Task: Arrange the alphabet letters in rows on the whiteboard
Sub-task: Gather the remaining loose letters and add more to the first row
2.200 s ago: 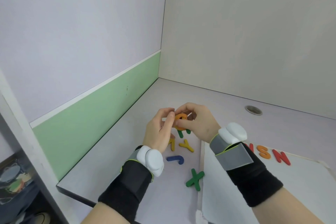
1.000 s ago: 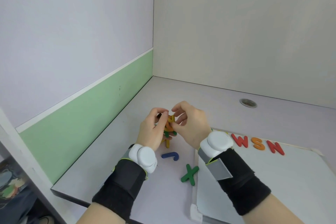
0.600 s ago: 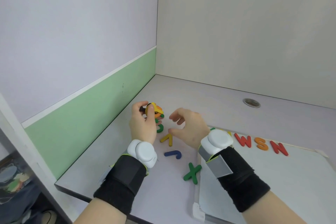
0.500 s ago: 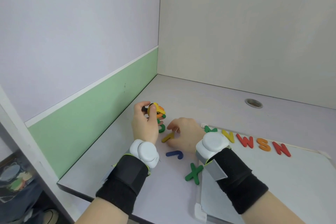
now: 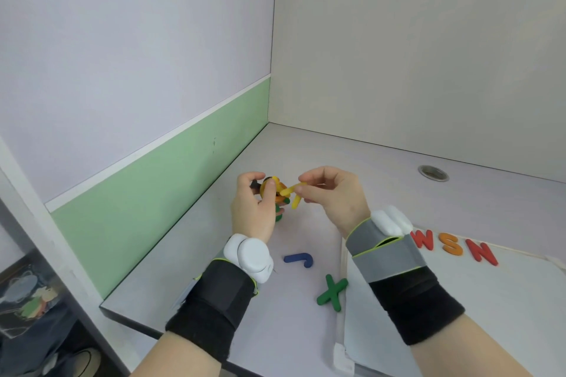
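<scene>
A: Holding anything, the two hands?

B: Yes, both. The right hand [image 5: 333,196] is raised above the table [image 5: 352,162], its thumb and forefinger pinched together on a yellow letter [image 5: 293,193]; I read it as a T or a Y, but cannot tell which. The left hand [image 5: 254,208] is just beside it, fingers [image 5: 269,193] closed around a small bunch of letters [image 5: 275,190]: yellow and orange at the top, green below. The yellow letter touches that bunch, or very nearly does.

A: And the whiteboard?

B: The whiteboard [image 5: 490,300] lies flat on the table, under the right forearm. Along its far edge stands a row: a red W [image 5: 424,239], an orange S [image 5: 450,247] and a red N [image 5: 481,252], side by side. The right wrist hides whatever lies left of the W.

A: Any letters off the whiteboard?

B: Two on the table, left of the whiteboard. A green X [image 5: 332,292] lies just beside the whiteboard's left edge, close to touching it. A blue J [image 5: 300,259] lies a little farther left of the whiteboard and beyond the X, between the two wrists. Both hands are held beyond the whiteboard's far left corner, clear of it.

A: What is on the wrists?

B: Black wristbands [image 5: 214,300], each with a white device on top.
</scene>
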The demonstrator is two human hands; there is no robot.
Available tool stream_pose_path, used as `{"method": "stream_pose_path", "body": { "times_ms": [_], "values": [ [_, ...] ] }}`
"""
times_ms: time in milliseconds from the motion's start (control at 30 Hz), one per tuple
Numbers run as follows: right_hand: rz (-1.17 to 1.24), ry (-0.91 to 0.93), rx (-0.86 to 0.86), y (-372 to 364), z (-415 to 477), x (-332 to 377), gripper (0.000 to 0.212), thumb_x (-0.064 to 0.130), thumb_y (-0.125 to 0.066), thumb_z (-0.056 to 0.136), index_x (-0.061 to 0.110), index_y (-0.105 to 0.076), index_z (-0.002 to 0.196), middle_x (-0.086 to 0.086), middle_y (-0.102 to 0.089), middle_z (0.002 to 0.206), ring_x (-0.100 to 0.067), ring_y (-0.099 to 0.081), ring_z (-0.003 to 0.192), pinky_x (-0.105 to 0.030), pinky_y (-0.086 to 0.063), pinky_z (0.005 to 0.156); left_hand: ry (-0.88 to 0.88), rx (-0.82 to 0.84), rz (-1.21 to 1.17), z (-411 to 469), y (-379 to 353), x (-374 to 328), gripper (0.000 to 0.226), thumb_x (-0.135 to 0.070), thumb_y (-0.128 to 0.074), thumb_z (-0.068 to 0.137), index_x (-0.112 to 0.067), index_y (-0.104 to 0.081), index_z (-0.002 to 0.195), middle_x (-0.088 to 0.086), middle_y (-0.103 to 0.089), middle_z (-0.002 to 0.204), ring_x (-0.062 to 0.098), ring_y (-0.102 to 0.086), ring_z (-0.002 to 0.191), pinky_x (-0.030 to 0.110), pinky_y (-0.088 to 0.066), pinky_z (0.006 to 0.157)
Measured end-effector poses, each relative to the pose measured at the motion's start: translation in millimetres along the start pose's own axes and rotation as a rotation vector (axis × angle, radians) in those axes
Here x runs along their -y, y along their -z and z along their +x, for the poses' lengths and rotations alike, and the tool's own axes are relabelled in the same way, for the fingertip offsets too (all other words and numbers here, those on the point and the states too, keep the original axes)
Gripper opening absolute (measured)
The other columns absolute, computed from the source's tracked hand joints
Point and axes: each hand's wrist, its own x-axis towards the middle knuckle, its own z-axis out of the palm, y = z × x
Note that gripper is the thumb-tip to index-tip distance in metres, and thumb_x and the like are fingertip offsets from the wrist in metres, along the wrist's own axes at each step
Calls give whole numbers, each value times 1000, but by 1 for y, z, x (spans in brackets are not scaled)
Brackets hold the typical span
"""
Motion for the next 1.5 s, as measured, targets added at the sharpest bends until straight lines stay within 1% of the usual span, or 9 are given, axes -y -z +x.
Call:
{"method": "stream_pose_path", "body": {
  "times_ms": [200, 433, 567, 733, 900, 1000, 1200, 1367, 1500],
  "values": [
    [-103, -10, -74, -9, 1, -9, 14, 8, -77, 71, 16, -66, 68, -2, -67, 67, -13, -62, 57, -23, -55, 58, 66, 99, -116, -3, -4, -5, 10, -28, -51, 96, -20, -57, 96, 6, -67, 92, 25, -72, 74, 30, -59, 55],
    [-90, -17, -123, -15, 2, -16, 13, 10, -69, 77, 22, -69, 83, -2, -70, 79, -19, -63, 72, -32, -56, 69, -82, -94, -104, 1, 0, -5, 14, -20, -59, 93, -17, -51, 105, -6, -61, 92, 2, -68, 59, 26, -58, 52],
    [-538, 67, 49, -19, 1, -27, 30, 14, -64, 76, 27, -68, 103, 6, -69, 97, -12, -60, 86, -21, -45, 73, -84, -208, -170, 6, 3, -6, 16, -18, -56, 95, -13, -50, 109, -11, -58, 88, 0, -68, 60, 21, -58, 53],
    [-987, 219, 340, -36, 1, -34, 31, 17, -50, 84, 28, -66, 108, -2, -65, 110, -28, -51, 100, -35, -45, 83, -78, -173, -130, 6, 1, -5, 16, -17, -56, 95, -14, -49, 109, -12, -62, 90, 5, -69, 58, 20, -55, 53],
    [-947, 158, 272, -34, 4, -31, 25, 6, -51, 78, 17, -71, 87, -4, -68, 97, -24, -57, 90, -28, -41, 72, -53, -154, -102, 7, 2, -2, 16, -19, -56, 95, -16, -48, 109, 7, -61, 101, 23, -71, 68, 35, -60, 60],
    [-897, 128, 235, -26, 1, -32, 23, 7, -53, 75, 17, -70, 85, -2, -64, 87, -19, -55, 78, -25, -39, 68, -43, -138, -78, 6, 1, -1, 15, -19, -56, 95, -18, -48, 107, 8, -60, 103, 17, -71, 65, 35, -60, 60],
    [-852, 182, 322, -27, -3, -35, 41, 27, -56, 79, 27, -56, 120, 6, -62, 117, -18, -47, 104, -28, -38, 81, -76, -192, 23, 9, 3, 3, 18, -21, -56, 94, -14, -52, 110, -8, -57, 87, -16, -60, 62, 3, -44, 54],
    [-924, 198, 387, -29, -2, -31, 23, 24, -56, 82, 25, -70, 100, 8, -68, 108, -19, -48, 100, -30, -41, 82, -46, -184, -97, 8, 3, -1, 15, -19, -54, 96, -15, -48, 109, -10, -59, 89, 15, -70, 65, 22, -58, 55],
    [-1071, 212, 340, -24, -5, -25, 17, 31, -59, 82, 22, -73, 88, 2, -66, 100, -19, -49, 97, -33, -44, 78, -37, -178, -112, 7, 3, -2, 14, -19, -55, 95, -15, -48, 107, -5, -58, 89, 8, -68, 57, 23, -57, 52]
  ]
}}
